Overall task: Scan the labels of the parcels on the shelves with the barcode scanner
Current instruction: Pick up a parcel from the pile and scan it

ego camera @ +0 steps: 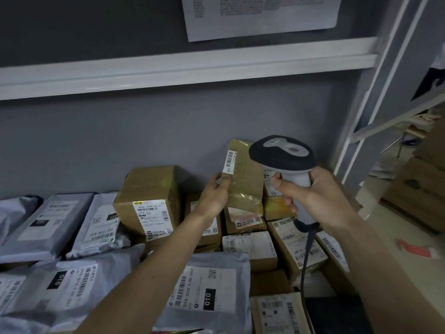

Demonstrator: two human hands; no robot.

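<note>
The left hand (214, 194) pinches one taped brown parcel (243, 174) upright, just left of the barcode scanner (286, 165), whose handle the right hand's (310, 196) fingers wrap. Open grey wall stands behind the parcel. Below it, four grey mailer bags (60, 222) and several cardboard boxes (149, 201) crowd the shelf.

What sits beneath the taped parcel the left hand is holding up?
Under the taped parcel, gripped by the left hand, lie stacked labelled cardboard boxes. Parcel and hand cover much of their tops and labels.
</note>
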